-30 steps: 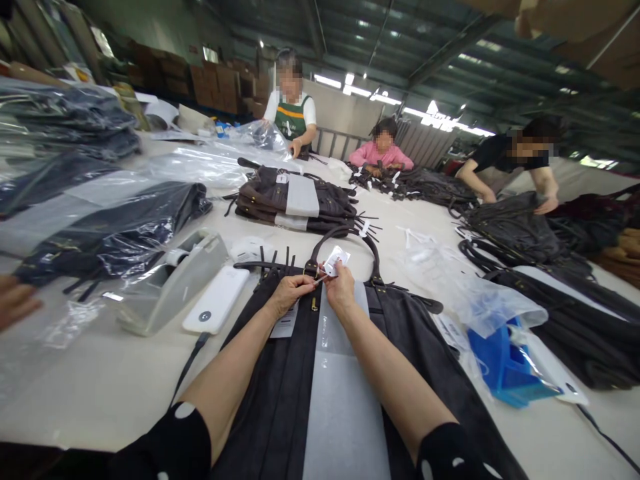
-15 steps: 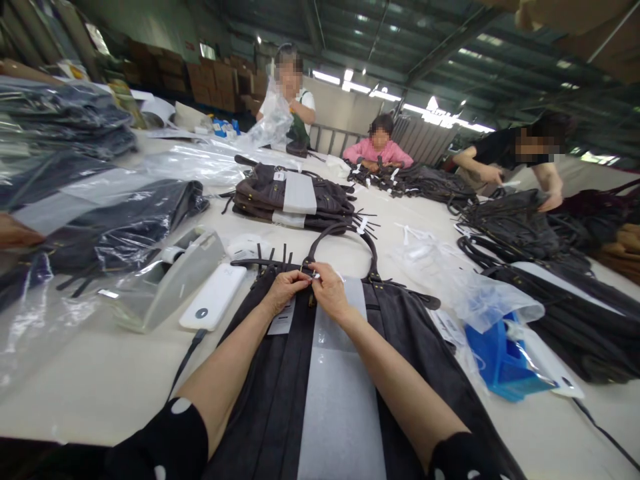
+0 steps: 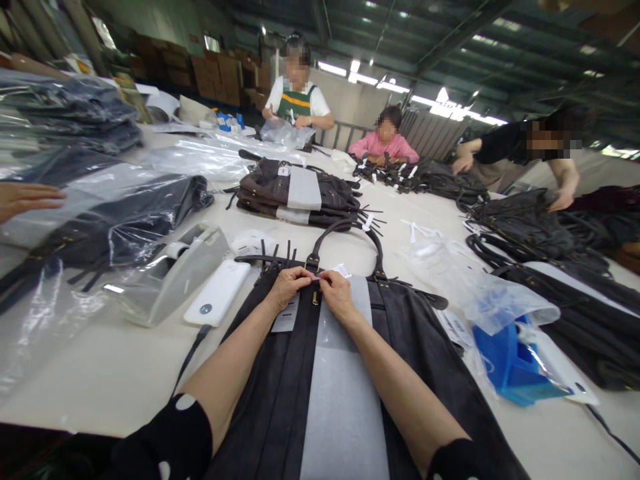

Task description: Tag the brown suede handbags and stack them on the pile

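Note:
A large dark handbag (image 3: 423, 347) lies flat before me, its looped handle (image 3: 379, 243) pointing away. Down its middle runs a strip of whitish wrapping sheet (image 3: 345, 400). At the base of the handle, my left hand (image 3: 290, 287) pinches with thumb and forefinger. My right hand (image 3: 337, 290) pinches right beside it, the fingertips nearly touching. What sits between them is too small to make out. Just below the fingers shows a brass zip pull (image 3: 315, 298). A printed white tag (image 3: 286, 317) lies under my left hand.
Left of the bag are a white device with a cable (image 3: 217, 293) and a clear plastic holder (image 3: 175, 280). A blue holder (image 3: 515, 367) stands on the right. Stacked bags (image 3: 300, 193) lie ahead. Another person's hand (image 3: 25, 200) rests over a plastic-wrapped bag (image 3: 150, 207). Several people work beyond.
My fingertips stay at the handle base, now slightly lower, uncovering the zip pull. The person at the back has lowered the plastic bag. The neighbour's hand at left reaches further in.

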Demonstrator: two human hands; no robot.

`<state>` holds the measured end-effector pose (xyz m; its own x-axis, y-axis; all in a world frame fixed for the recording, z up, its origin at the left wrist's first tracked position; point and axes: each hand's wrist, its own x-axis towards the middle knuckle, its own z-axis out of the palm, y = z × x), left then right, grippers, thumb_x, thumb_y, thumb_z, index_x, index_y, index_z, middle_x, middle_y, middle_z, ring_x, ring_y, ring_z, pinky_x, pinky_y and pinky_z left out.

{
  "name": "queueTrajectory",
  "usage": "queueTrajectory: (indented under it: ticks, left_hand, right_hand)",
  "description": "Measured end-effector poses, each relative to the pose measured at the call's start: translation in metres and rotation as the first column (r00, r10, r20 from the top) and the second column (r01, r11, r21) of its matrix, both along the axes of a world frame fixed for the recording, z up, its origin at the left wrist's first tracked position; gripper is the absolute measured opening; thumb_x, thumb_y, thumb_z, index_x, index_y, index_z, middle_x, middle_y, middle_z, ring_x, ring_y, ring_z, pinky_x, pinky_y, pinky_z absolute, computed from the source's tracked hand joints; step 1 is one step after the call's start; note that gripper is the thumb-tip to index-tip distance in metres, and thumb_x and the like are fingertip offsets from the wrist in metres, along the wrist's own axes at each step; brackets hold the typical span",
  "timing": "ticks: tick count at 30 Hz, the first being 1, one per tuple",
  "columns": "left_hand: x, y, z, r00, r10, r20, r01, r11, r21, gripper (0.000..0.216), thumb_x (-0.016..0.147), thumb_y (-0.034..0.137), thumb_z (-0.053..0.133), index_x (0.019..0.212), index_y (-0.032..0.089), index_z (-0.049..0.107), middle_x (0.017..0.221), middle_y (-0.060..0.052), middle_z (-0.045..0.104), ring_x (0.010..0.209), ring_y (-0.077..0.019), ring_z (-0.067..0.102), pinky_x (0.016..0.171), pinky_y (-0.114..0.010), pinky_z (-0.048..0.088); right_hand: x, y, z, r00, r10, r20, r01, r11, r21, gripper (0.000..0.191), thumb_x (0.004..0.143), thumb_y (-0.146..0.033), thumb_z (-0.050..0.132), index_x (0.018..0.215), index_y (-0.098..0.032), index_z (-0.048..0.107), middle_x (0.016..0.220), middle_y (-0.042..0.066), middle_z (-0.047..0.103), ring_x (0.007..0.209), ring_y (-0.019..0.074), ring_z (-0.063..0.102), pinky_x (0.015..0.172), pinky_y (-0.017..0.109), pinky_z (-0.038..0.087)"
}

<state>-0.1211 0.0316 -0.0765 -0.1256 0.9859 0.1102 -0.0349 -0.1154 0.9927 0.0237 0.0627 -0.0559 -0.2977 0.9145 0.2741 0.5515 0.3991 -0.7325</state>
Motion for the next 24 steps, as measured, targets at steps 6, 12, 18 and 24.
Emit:
queueTrajectory:
  ticks: [6,12,18,24]
  left_hand:
    - [0.000,0.001,0.000,1.000,0.024,-0.001,-0.024,0.999,0.023,0.014,0.065,0.025,0.062,0.073,0.014,0.065,0.083,-0.004,0.068,0.083,-0.0174,0.060,0.084,-0.032,0.042]
    - [0.000,0.000,0.000,0.998,0.034,-0.062,-0.033,0.999,0.027,0.015,0.066,0.024,0.059,0.076,0.015,0.065,0.082,-0.003,0.067,0.081,-0.0169,0.060,0.083,-0.030,0.042]
    - [0.000,0.000,0.001,0.982,0.078,-0.173,-0.070,0.996,0.051,0.014,0.068,0.024,0.057,0.076,0.015,0.063,0.080,-0.003,0.066,0.078,-0.0159,0.059,0.080,-0.028,0.043]
    - [0.002,0.002,-0.001,0.953,0.108,-0.285,-0.091,0.993,0.072,0.012,0.069,0.024,0.055,0.074,0.016,0.062,0.080,-0.003,0.066,0.079,-0.0163,0.059,0.080,-0.029,0.043]
  right_hand:
    - [0.005,-0.005,0.006,0.989,-0.120,0.084,0.119,0.993,0.009,0.019,0.072,-0.012,0.045,0.077,-0.017,0.063,0.078,0.005,0.065,0.077,0.0175,0.057,0.076,0.029,0.043]
    - [-0.004,-0.010,0.013,0.996,0.044,0.071,-0.047,0.998,0.037,0.035,0.068,-0.008,0.045,0.096,-0.019,0.062,0.097,0.004,0.064,0.091,0.0171,0.056,0.085,0.030,0.041]
    - [-0.010,-0.004,0.007,0.999,0.018,-0.039,-0.023,0.989,-0.145,0.016,0.076,-0.023,0.052,0.078,-0.021,0.067,0.065,0.000,0.063,0.062,0.0137,0.058,0.064,0.025,0.045]
    - [0.002,0.000,0.010,0.965,0.155,-0.214,-0.222,0.913,-0.341,0.012,0.068,-0.025,0.060,0.071,-0.016,0.067,0.050,-0.005,0.055,0.043,0.0083,0.049,0.045,0.018,0.036]
